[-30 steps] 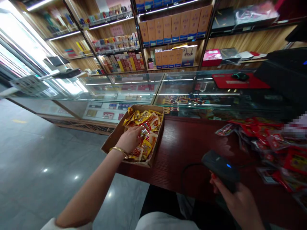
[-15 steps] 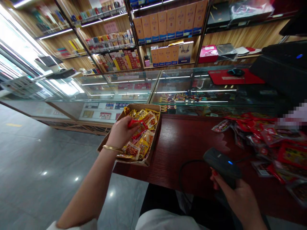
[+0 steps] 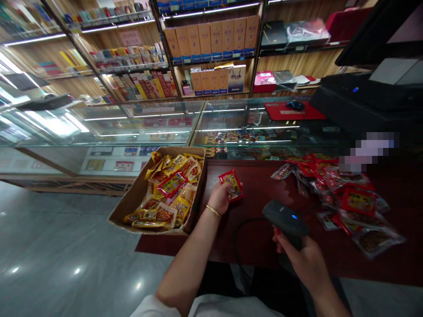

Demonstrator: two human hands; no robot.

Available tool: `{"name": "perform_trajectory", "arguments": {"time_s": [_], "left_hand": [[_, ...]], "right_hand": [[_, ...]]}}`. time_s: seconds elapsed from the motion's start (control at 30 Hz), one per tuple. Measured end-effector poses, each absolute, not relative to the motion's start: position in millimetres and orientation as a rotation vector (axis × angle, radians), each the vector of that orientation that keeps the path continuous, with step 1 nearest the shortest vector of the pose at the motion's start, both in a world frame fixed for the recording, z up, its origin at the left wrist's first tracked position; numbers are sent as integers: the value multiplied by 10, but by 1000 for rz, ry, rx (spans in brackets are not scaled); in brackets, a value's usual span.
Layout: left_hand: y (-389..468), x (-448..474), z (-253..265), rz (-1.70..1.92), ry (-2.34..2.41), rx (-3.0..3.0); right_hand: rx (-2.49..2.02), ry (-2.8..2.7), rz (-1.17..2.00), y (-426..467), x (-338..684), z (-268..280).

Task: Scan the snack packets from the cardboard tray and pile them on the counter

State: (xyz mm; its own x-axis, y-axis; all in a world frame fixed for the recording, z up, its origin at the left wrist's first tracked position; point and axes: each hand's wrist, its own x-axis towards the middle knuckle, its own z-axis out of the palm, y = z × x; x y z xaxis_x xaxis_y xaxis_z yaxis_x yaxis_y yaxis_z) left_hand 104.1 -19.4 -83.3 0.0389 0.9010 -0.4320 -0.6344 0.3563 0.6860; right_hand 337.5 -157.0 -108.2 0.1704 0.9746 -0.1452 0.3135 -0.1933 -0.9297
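My left hand [image 3: 220,198], with a gold bangle at the wrist, grips a red-edged snack packet [image 3: 232,185] above the dark wooden counter. In my right hand [image 3: 302,255] is a black barcode scanner [image 3: 284,222] with a blue light, its head pointing left toward the packet. Left of my left hand stands an open cardboard box [image 3: 194,211] filled with yellow snack packets [image 3: 175,165]. One red packet [image 3: 172,184] lies on top of them. To the right, a heap of red and clear snack packets [image 3: 360,200] is spread over the counter.
Glass display cases [image 3: 145,127] run behind the wooden counter [image 3: 254,176]. A red mouse pad [image 3: 274,112] with a mouse [image 3: 295,105] lies on the glass, near a dark monitor [image 3: 366,35]. The scanner's cable [image 3: 235,240] curves across the wood. Stocked shelves line the wall.
My left hand has moved right, out of the box, and now holds a red packet over the counter. A red packet lies in the box. My right hand still holds the scanner.
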Motion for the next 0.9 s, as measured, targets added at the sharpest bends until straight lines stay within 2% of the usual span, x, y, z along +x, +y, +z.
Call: {"name": "perform_trajectory", "arguments": {"time_s": [0.23,0.9], "left_hand": [[-105,898,-1021,1295,926,430],[-105,1075,-1045,1453,930,432]], "right_hand": [[-1649,-1363,974,-1505,3205,-950],[-1724,-1402,916,-1413,3088,-852]]}}
